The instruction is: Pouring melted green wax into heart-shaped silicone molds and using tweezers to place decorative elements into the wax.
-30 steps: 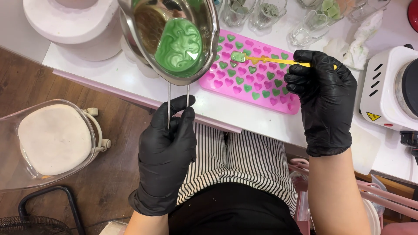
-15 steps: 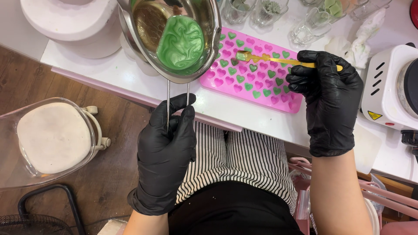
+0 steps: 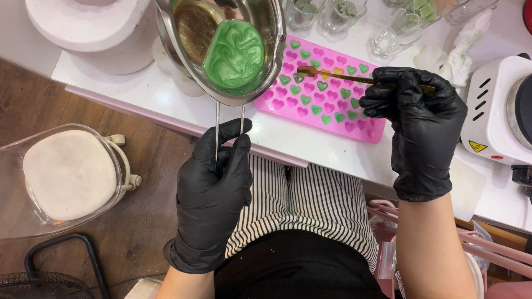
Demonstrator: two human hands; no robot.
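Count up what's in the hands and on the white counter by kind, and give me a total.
Gloved hands: 2, left hand and right hand
Metal pot of green liquid: 1
Spoon: 1
Pink heart mould: 1
White hotplate: 1
Clear glasses along the back: at least 4, cut off by the frame
Total: at least 10

Your left hand (image 3: 213, 194) wraps the wire handle (image 3: 229, 130) of the metal pot (image 3: 221, 50), so the handle's end is hidden inside your fingers (image 3: 233, 158). The pot's far rim runs off the top edge. Your right hand (image 3: 418, 127) covers the middle of the small spoon (image 3: 332, 75). The glass cups (image 3: 343, 11) along the top are cut off, and the white hot plate (image 3: 499, 111) leaves the right edge.
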